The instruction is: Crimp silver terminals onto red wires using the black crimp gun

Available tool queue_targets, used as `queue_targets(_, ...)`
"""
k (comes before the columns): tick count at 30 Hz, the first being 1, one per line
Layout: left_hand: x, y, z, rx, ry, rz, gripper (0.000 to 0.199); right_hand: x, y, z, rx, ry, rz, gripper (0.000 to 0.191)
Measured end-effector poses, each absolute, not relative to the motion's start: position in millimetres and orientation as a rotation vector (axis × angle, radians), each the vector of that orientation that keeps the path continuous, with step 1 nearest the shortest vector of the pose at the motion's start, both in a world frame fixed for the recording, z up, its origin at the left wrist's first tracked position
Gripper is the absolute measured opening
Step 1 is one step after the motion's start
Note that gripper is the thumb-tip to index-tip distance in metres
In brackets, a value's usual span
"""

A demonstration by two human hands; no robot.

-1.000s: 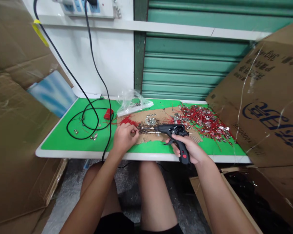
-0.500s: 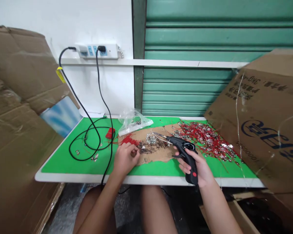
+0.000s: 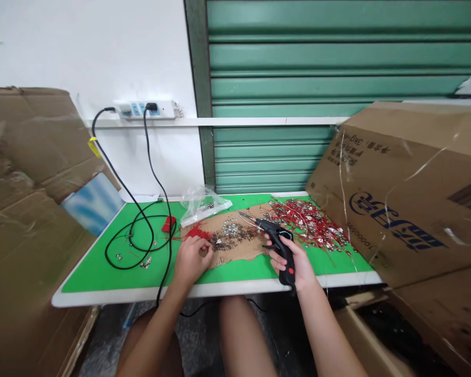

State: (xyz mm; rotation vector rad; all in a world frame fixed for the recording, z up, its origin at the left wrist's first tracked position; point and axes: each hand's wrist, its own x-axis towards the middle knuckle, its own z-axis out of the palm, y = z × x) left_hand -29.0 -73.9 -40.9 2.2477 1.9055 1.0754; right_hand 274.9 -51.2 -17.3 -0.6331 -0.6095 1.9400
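At the left side, a large brown carton (image 3: 19, 209) stands beside the counter (image 3: 86, 280), which has a green top. On this top lies a black cable (image 3: 121, 268) in loops, with a small red piece (image 3: 168, 224) at the right part of the loops.

Next comes the left hand (image 3: 192, 257), at the left near part of a flat cardboard sheet (image 3: 227, 257). Its thumb and forefinger are bent toward each other, with the tips together; if something thin is between these fingers, I cannot tell. Just beyond the hand are loose red wires (image 3: 198, 231), and behind them a clear plastic bag (image 3: 204, 209). Small metal parts (image 3: 230, 227) lie in a group on the sheet.

Farther right, the right hand (image 3: 296, 259) holds the black soldering gun (image 3: 280, 246), its fingers closed around the handle. The gun is over the right part of the sheet. Its metal tip points to the left and away from the person, and its long axis is slanted, with the handle end near and to the right. To the right of the gun is a wide pile of red wires with metal pieces (image 3: 314, 222), next to another big carton (image 3: 416, 173).
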Motion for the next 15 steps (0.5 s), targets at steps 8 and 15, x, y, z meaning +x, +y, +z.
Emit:
queue_targets(8, -31.7, -72.5, -40.2, 2.229, 1.856, 1.109, 0.013, 272.4, -51.1, -13.8, -0.578, -0.622, 1.943, 0.023)
queue_targets(15, -31.6, -72.8, -41.7, 2.242, 1.804, 1.228, 0.015, 269.8, -52.1, -11.0, -0.568, -0.627, 1.912, 0.015)
